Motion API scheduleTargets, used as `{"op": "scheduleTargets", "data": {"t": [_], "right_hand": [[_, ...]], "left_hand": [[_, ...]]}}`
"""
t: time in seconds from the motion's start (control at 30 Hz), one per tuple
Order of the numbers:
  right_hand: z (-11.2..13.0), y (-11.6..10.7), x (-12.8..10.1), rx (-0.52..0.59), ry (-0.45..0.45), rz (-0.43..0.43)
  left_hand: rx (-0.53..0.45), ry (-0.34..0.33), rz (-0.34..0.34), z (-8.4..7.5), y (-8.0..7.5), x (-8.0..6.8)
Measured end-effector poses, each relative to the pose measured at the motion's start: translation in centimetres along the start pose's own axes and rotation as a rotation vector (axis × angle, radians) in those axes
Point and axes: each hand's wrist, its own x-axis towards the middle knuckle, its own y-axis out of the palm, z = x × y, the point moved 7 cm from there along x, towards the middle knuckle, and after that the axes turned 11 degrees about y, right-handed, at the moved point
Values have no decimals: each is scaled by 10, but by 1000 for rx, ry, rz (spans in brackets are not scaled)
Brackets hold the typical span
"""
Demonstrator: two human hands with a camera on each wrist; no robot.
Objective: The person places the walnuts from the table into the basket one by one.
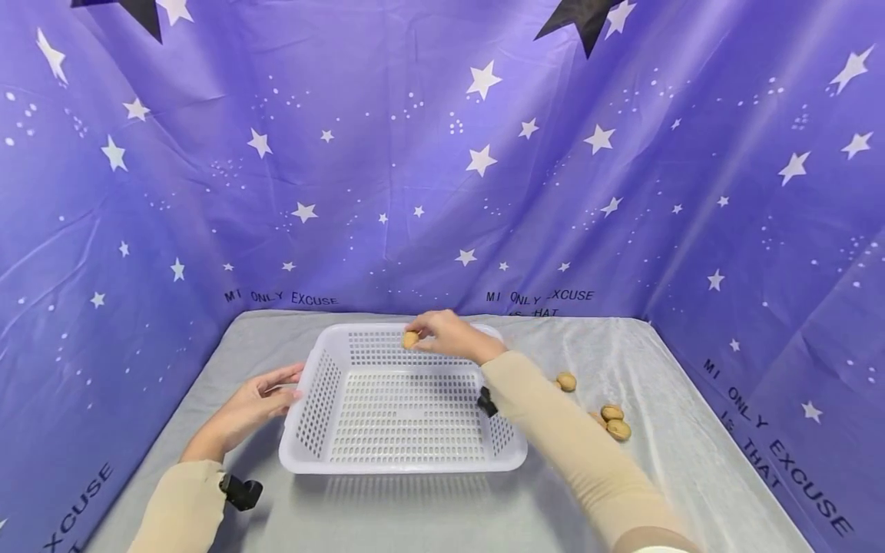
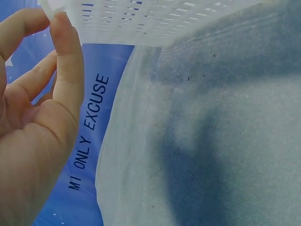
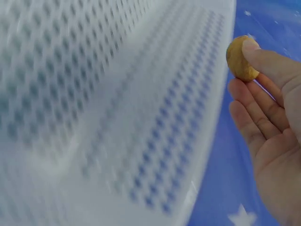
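A white perforated plastic basket [image 1: 408, 467] sits on the table, its inside bare in the head view. At its left end my left hand [image 1: 247, 411] pinches the rim; the left wrist view shows thumb and index finger [image 2: 66, 61] on the basket's edge [image 2: 117, 37]. My right hand [image 1: 449, 336] is over the basket's far side and holds a walnut [image 1: 410, 339] between thumb and fingertips. In the right wrist view the same walnut [image 3: 242, 59] is beside the rim, with the other fingers of the right hand [image 3: 273, 108] loosely extended.
Right of the basket lie several more walnuts, one farther back [image 1: 566, 382] and a small group [image 1: 618, 429] nearer, partly hidden by the right sleeve [image 1: 574, 438]. A grey cloth [image 1: 664, 384] covers the table. Purple star-printed curtains [image 1: 415, 153] enclose the back and sides.
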Motion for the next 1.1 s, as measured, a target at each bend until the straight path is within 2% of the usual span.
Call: {"op": "scheduleTargets", "data": {"t": [0.13, 0.27, 0.47, 0.63, 0.9, 1.1], "right_hand": [[9, 38, 18, 50, 8, 53], [12, 71, 29, 67, 14, 65], [13, 102, 37, 78, 33, 65], [15, 113, 40, 57, 55, 40], [21, 118, 41, 18, 48, 16], [18, 110, 38, 83, 167, 89]], "left_hand": [[-12, 8, -4, 2, -1, -1], [-19, 20, 0, 2, -2, -1], [-19, 18, 4, 3, -1, 0], [-20, 16, 3, 3, -1, 0], [-24, 9, 6, 5, -1, 0], [-31, 22, 6, 4, -1, -1]]}}
